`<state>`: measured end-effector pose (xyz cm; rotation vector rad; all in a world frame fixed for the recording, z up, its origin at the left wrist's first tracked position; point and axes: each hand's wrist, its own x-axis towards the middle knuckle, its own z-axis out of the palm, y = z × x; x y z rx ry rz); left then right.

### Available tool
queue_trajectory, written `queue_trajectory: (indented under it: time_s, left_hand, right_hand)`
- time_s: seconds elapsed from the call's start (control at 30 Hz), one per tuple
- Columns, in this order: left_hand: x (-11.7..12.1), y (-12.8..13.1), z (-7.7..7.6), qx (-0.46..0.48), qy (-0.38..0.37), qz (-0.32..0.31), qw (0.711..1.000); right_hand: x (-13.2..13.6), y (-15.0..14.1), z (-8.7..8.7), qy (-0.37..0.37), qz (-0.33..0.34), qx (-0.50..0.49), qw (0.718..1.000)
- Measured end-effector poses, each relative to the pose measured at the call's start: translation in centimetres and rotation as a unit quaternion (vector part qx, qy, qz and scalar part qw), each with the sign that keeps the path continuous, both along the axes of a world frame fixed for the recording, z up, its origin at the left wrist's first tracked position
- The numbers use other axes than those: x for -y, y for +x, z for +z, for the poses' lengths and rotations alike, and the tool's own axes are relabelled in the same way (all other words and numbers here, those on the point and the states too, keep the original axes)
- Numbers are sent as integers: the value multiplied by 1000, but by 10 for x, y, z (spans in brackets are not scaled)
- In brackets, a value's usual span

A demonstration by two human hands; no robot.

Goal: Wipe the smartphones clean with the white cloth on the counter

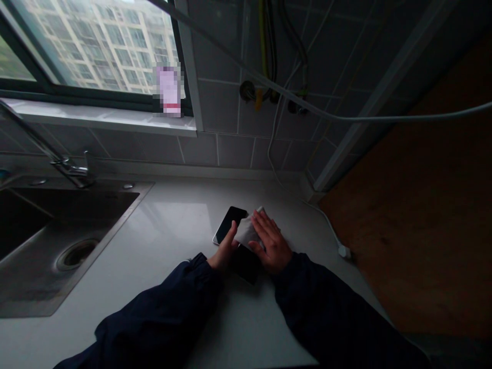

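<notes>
My right hand point(270, 244) lies with its fingers stretched together over a white cloth or tissue point(246, 231), pressing it against a dark flat rectangular thing point(245, 264). That thing has a black surface, and its upper part is covered by the cloth and my hands. Along its left edge my left hand point(223, 251) grips it, thumb raised on top; the other fingers are hidden beneath. Just beyond my left thumb, a phone point(228, 223) with a black screen and light edge lies on the white counter point(177, 220).
To the left are a steel sink point(34, 246) with a drain point(79, 253) and a faucet point(69, 166). A white cable point(326, 218) with a plug point(344, 251) runs along the counter's right side by a brown wooden panel point(415, 220). Another cable point(346, 119) hangs across above.
</notes>
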<state>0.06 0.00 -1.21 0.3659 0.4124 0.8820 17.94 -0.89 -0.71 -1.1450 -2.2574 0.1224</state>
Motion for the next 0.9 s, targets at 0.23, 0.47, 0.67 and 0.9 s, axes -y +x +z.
queue_trajectory:
  time_s: [0.23,0.47,0.67,0.9]
  left_hand:
    - [4,-1,17,-36,-28,9,999]
    - [3,-1,15,-18,-28,-1,999]
    - [-1,1,4,-50,-32,25,998]
    - [0,-4,3,-53,-19,16,998]
  right_hand:
    - [-1,1,-2,-9,32,12,999]
    - [0,1,3,-11,68,17,997]
    - [-4,1,-3,0,-10,-17,1000]
    - [-4,1,-6,-21,-23,-15,999]
